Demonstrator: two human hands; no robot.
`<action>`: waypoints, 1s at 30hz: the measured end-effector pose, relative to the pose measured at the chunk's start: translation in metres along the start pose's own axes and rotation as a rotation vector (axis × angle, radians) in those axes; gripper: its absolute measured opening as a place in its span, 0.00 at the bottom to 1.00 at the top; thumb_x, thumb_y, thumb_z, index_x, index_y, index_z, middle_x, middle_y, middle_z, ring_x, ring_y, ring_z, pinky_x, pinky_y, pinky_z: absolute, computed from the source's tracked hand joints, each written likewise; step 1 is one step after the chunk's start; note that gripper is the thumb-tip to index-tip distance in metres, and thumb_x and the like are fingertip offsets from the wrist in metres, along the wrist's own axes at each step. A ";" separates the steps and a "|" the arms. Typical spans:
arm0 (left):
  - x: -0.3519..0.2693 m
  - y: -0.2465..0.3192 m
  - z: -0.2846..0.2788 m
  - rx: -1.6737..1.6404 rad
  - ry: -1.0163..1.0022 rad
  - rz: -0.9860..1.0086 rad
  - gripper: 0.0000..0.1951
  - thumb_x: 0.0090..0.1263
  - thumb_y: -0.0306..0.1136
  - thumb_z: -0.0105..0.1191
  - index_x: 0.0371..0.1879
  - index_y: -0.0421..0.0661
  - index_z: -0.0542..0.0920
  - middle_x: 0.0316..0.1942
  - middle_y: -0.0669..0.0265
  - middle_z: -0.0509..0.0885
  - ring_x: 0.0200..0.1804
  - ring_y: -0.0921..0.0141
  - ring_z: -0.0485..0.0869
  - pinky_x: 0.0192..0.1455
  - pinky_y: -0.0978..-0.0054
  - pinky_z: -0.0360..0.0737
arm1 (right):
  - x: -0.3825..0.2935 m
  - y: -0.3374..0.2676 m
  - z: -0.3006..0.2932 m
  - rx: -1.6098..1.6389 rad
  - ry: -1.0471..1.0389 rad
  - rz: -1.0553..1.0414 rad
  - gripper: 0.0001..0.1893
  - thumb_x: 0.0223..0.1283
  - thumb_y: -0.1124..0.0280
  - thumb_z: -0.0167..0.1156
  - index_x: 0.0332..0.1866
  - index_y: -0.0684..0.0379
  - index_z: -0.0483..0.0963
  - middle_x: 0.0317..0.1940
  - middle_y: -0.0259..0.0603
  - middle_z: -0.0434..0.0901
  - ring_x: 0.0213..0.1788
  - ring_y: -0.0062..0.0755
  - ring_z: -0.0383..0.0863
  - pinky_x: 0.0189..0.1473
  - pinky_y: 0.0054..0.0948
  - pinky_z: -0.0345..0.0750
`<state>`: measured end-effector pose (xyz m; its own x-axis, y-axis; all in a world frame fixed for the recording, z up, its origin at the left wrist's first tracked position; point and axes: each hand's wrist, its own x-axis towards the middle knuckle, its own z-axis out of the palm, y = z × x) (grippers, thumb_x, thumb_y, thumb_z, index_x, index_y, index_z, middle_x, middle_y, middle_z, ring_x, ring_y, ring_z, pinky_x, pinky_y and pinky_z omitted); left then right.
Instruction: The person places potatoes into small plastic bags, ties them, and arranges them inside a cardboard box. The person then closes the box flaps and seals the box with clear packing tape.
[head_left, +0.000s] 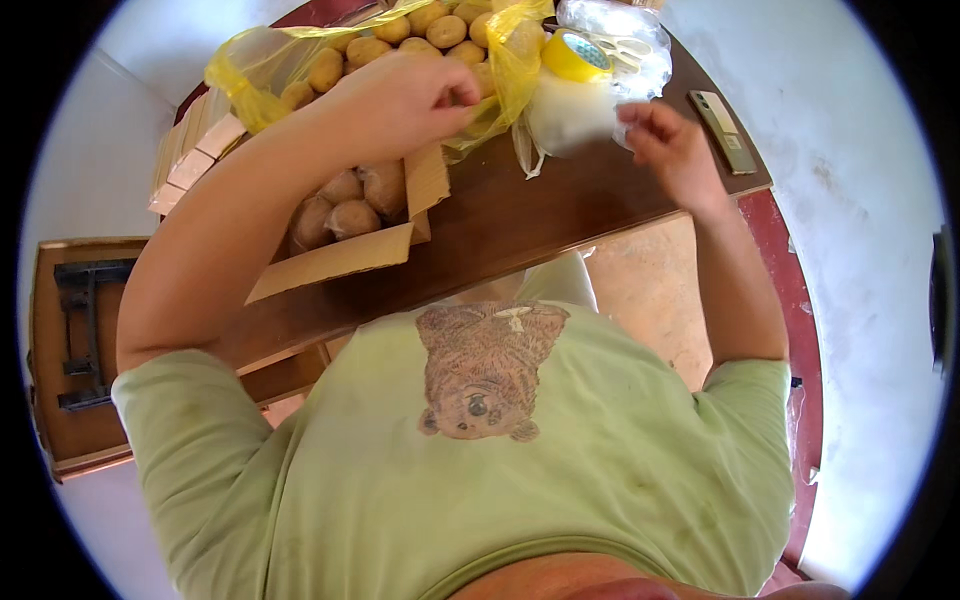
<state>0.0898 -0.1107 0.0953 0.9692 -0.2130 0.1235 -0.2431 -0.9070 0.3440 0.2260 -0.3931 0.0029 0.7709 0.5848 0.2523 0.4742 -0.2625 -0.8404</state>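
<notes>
My left hand (424, 94) is over the near edge of a yellow plastic bag (517, 56) of potatoes (446, 31), its fingers curled; whether they pinch anything is not plain. Blurred, my right hand (664, 142) has bent fingers beside a whitish, translucent plastic item (574, 116); contact with it cannot be told. A roll of yellow tape (577, 56) and light-handled scissors (626, 51) lie just beyond. Below my left forearm, an open cardboard box (337, 262) contains several brown, round items (352, 217) in clear wrap, partly hidden by the arm.
These things stand on a dark brown table (495, 202). A phone (724, 131) lies near its right edge. Clear plastic packaging (645, 37) is at the back right. Stacked small cardboard boxes (191, 165) stand at the left, above a larger box (45, 360) with a black frame (94, 334).
</notes>
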 end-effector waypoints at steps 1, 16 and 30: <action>0.020 0.005 0.005 0.020 -0.001 0.028 0.09 0.64 0.30 0.54 0.41 0.42 0.79 0.27 0.63 0.81 0.30 0.70 0.80 0.35 0.72 0.75 | 0.018 0.016 -0.007 -0.017 0.074 -0.040 0.12 0.60 0.74 0.58 0.48 0.63 0.78 0.27 0.31 0.78 0.27 0.14 0.71 0.30 0.18 0.70; 0.178 -0.015 0.071 0.454 -0.150 -0.099 0.09 0.62 0.31 0.52 0.39 0.48 0.82 0.37 0.61 0.84 0.41 0.59 0.82 0.44 0.62 0.78 | 0.141 0.085 -0.025 -0.379 -0.056 -0.193 0.13 0.60 0.73 0.56 0.49 0.59 0.78 0.43 0.41 0.81 0.43 0.30 0.80 0.48 0.27 0.76; 0.210 -0.010 0.113 0.277 -0.005 0.033 0.08 0.64 0.36 0.53 0.40 0.54 0.82 0.35 0.63 0.82 0.40 0.60 0.82 0.42 0.62 0.79 | 0.144 0.106 -0.020 -0.532 -0.070 -0.329 0.12 0.57 0.79 0.54 0.46 0.61 0.77 0.43 0.43 0.79 0.48 0.42 0.77 0.52 0.32 0.73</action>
<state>0.3004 -0.1875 0.0130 0.9613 -0.2452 0.1259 -0.2554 -0.9642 0.0721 0.3960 -0.3519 -0.0402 0.5279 0.7441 0.4095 0.8422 -0.3962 -0.3657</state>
